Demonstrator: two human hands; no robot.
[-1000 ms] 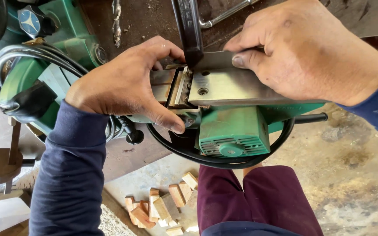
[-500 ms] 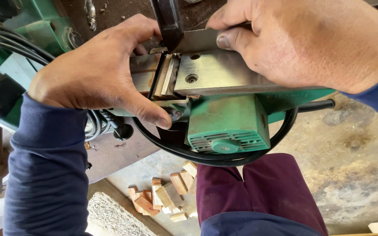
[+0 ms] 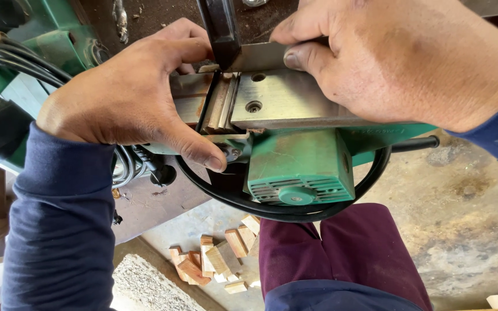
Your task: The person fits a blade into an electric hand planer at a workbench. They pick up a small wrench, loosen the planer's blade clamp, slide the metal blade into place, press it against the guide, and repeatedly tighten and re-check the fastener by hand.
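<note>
— So, nearest us, what shows?

— Maroon trouser legs at the bottom edge, and on the floor to their left a scatter of small wooden offcut blocks. A black power cable loops under the tool.

— And the tool itself?

— It is a green electric hand planer with a grey metal sole plate, lying sole-up at the middle of the view, its ribbed green motor housing on the near side.

— Has anything changed in the last second?

— Both hands sit closer and larger in view, and the planer has slid toward the near-left of the frame; the grips look the same. I judge the work at the blade slot is simply continuing.

— Where are the hands?

— The left hand wraps over the left part of the sole, thumb pressed on the near edge, fingers curled around the far side beside the cutter slot. The right hand clamps down on the right part of the plate, thumb tip on its far edge.

— Beyond that?

— A black upright bar stands just past the slot, between the two hands.
</note>
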